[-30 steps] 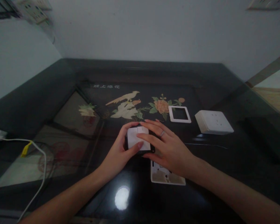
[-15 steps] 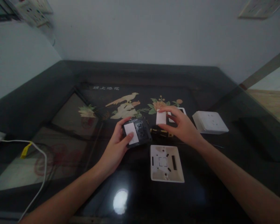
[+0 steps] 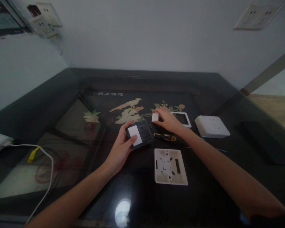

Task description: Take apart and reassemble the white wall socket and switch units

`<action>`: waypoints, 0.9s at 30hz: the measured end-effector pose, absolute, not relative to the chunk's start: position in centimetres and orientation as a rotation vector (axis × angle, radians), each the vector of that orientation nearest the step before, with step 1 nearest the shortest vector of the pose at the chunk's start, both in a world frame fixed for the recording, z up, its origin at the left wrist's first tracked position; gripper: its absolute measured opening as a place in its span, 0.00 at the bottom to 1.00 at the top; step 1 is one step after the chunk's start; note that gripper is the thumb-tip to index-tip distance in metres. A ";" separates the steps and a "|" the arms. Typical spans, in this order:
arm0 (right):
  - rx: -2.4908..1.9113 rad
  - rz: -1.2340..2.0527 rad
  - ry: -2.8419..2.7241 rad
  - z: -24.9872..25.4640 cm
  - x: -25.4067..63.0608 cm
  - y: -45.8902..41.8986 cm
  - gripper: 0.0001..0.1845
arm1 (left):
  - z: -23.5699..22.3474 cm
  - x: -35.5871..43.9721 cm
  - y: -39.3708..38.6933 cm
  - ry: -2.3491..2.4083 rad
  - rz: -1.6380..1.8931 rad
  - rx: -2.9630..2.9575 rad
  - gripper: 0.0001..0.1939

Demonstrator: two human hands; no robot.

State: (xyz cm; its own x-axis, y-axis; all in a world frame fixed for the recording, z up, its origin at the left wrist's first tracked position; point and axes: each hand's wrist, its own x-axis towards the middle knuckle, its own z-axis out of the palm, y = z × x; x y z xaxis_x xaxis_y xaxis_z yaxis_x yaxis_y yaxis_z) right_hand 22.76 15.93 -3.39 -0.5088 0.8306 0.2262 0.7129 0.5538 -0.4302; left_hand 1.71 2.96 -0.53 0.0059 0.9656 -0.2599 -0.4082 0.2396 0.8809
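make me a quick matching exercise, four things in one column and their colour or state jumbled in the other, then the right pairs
1. left hand
2. right hand
3. screwdriver
4. open white box

A. black and yellow
B. holding the black module
C. slotted, flat on the table
D. pinching a small white piece

Pairs: 1-B, 2-D, 3-A, 4-C

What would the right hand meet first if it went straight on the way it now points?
For the right hand, seemingly no standing object: its line crosses the flat bird picture, though height is unclear.
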 end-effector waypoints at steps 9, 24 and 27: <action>-1.254 0.386 -2.483 -0.8 24.4 12.4 0.12 | -0.2 1.7 3.0 1.042 1.188 0.726 0.27; -1.418 0.345 -2.412 2.6 27.3 8.9 0.08 | -1.1 1.0 3.3 1.063 1.285 0.872 0.16; -1.336 0.364 -2.072 5.1 27.7 8.2 0.13 | -1.2 0.9 3.3 1.063 1.274 0.893 0.17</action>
